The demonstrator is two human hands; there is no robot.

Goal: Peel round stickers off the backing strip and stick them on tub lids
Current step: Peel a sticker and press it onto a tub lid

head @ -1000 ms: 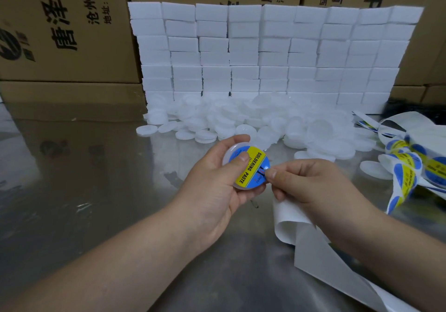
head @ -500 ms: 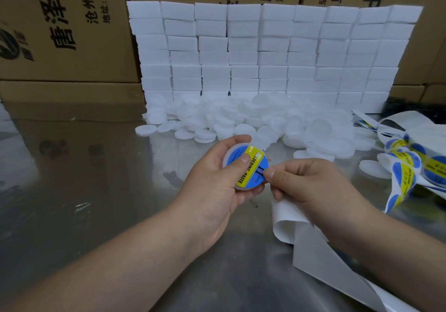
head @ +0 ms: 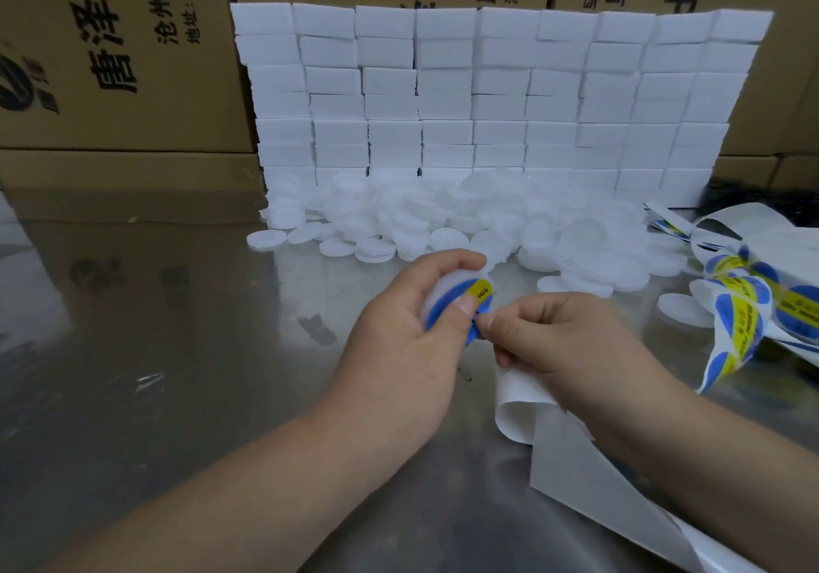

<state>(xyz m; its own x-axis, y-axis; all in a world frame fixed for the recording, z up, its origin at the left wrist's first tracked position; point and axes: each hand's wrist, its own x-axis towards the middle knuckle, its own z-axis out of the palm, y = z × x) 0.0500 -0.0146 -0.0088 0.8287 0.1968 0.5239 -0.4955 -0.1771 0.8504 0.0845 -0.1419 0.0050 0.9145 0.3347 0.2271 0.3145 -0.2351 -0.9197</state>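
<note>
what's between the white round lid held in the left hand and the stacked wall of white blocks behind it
A heap of loose white round lids on the shiny metal table, shown in the head view.

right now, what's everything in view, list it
boxes: several, brown, along the back
blocks: many, white, stacked before the boxes
loose lids: heap, white, at the stack's foot
sticker strip: one, blue and yellow, tangled at right
backing: one, white, front right
table: one, shiny grey, under everything
lid: one, white, held at centre
sticker: one, blue and yellow, on that lid
left hand: grips the lid, thumb on the sticker
right hand: holds the backing, fingers at the sticker's edge
</note>
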